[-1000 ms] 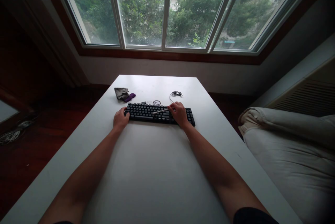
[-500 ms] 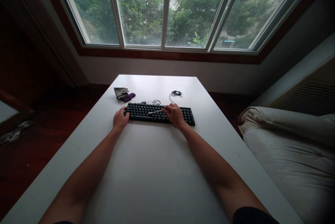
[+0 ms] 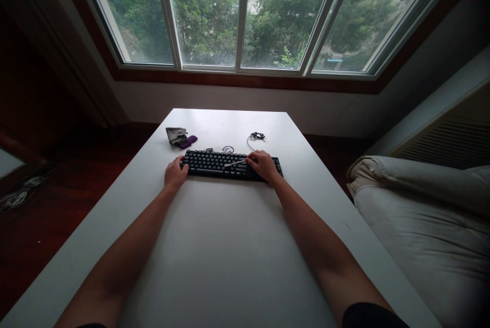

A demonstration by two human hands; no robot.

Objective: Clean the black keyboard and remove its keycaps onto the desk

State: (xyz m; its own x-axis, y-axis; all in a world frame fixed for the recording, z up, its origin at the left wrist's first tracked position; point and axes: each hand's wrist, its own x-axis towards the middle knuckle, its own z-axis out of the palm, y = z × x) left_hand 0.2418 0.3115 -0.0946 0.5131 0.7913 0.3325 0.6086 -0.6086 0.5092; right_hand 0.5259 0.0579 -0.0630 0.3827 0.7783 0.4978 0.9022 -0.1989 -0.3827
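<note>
A black keyboard (image 3: pixel 231 165) lies across the far half of the white worktop (image 3: pixel 214 246), both arms stretched out to it. The left hand (image 3: pixel 175 174) rests at the keyboard's left end, fingers curled against its edge and corner — its grip is loosely closed on that end. The right hand (image 3: pixel 263 165) sits over the keys right of centre, pinching a thin pale stick (image 3: pixel 235 163) whose free end points left, low across the key rows. Behind the keyboard lie a dark coiled cable (image 3: pixel 257 137) and a small wire loop (image 3: pixel 227 149), too small to tell more. Off the far left corner sit a grey cloth (image 3: pixel 175 135) and a purple thing (image 3: pixel 189 141), touching each other.
</note>
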